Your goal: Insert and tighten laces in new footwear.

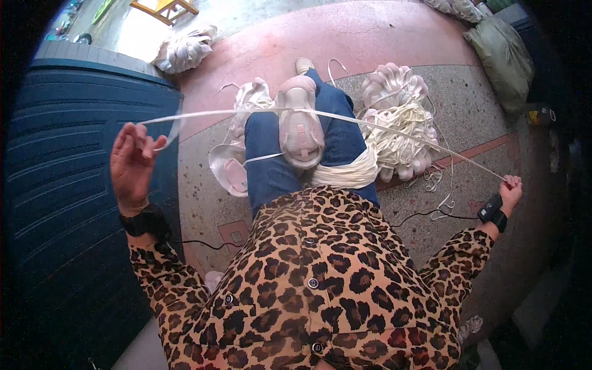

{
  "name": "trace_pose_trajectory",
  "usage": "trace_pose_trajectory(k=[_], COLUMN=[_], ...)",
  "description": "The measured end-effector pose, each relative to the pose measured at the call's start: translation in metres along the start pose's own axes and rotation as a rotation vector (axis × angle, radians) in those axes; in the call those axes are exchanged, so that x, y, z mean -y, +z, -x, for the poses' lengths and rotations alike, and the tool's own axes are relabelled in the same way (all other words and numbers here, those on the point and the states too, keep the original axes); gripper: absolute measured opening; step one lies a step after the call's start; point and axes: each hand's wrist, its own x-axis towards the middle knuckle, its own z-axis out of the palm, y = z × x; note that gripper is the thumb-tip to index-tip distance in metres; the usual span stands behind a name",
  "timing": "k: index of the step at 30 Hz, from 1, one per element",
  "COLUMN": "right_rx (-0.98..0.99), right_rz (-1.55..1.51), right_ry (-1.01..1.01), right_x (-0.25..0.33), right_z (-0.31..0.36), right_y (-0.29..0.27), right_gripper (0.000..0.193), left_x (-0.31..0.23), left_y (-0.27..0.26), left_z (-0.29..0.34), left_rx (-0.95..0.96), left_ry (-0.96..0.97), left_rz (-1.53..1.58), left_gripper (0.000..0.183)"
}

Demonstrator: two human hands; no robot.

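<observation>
A long white strap [320, 116] stretches taut across my lap between both hands. My left hand [131, 163] is raised at the left, its fingers pinching one end of the strap. Far out to the right, my right hand [510, 189] is closed on the other end. The strap passes above my crossed legs in blue jeans [271, 160] and a pink shoe [300, 126]. Wound hanks of the same white strap [398, 123] are heaped on the floor just past my knees. Both wrists wear black bands.
A dark blue ribbed panel [74, 185] fills the left side. Another white bundle [185, 50] lies at the far left, and a green sack [502, 55] at the far right. A thin black cable [425, 214] runs over the speckled floor.
</observation>
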Motion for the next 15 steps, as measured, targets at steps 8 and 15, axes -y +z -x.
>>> trace_pose_trajectory(k=[8,15], right_rx=[-0.155,-0.145], right_rz=[0.084,0.148], right_ry=[0.063,0.001], right_x=[0.038,0.043], right_z=[0.006,0.009], right_y=[0.037,0.049], right_gripper=[0.026,0.029], left_x=[-0.050,-0.052], left_y=[0.027,-0.026], left_z=[-0.001,-0.010], left_rx=[-0.120,-0.376], left_ry=[0.071,0.173], left_rz=[-0.589,-0.602], left_gripper=[0.028,0.029])
